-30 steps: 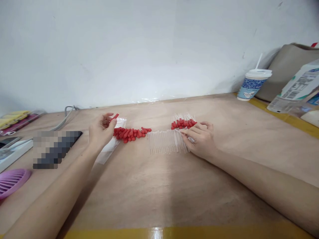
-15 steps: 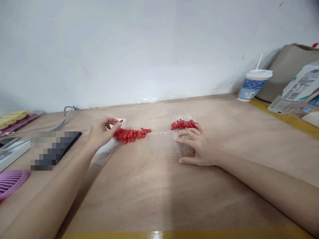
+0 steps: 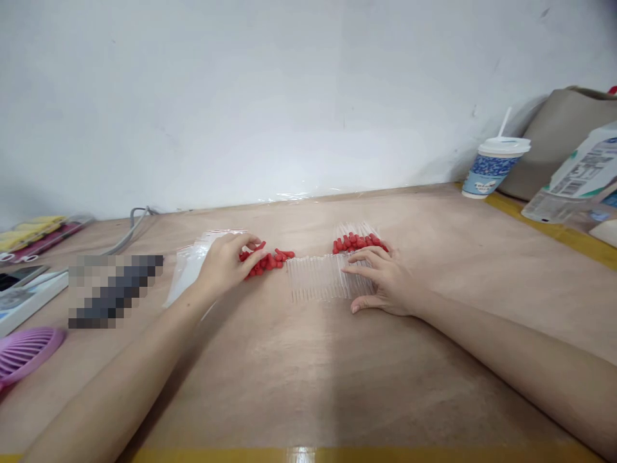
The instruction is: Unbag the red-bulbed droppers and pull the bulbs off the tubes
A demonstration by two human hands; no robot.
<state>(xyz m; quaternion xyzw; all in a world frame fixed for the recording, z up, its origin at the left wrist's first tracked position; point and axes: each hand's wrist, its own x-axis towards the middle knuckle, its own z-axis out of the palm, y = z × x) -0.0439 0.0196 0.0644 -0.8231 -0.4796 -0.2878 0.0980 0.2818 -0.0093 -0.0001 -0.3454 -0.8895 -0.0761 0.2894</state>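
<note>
Red rubber dropper bulbs (image 3: 272,260) lie in a loose pile left of centre. My left hand (image 3: 229,260) is over the pile's left part, thumb and fingers pinched round one red rubber bulb (image 3: 261,245). Right of the pile lies a row of clear dropper tubes (image 3: 313,278), side by side and pointing toward me. My right hand (image 3: 385,280) rests with spread fingers on the right end of that row and hides part of it. Just behind it, more red bulbs (image 3: 354,242) sit in a line at the ends of other clear tubes (image 3: 357,227).
Clear plastic bags (image 3: 186,273) lie partly under my left forearm. Farther left are a pixelated dark object (image 3: 116,289), a purple fan (image 3: 29,354) and a grey cable (image 3: 126,238). A lidded paper cup (image 3: 494,168) with a straw and a grey bag (image 3: 544,141) stand at the back right.
My left hand has moved right, from the left end of the red bulb pile to over it, with a red bulb in its pinch. My right hand stays on the tubes.
</note>
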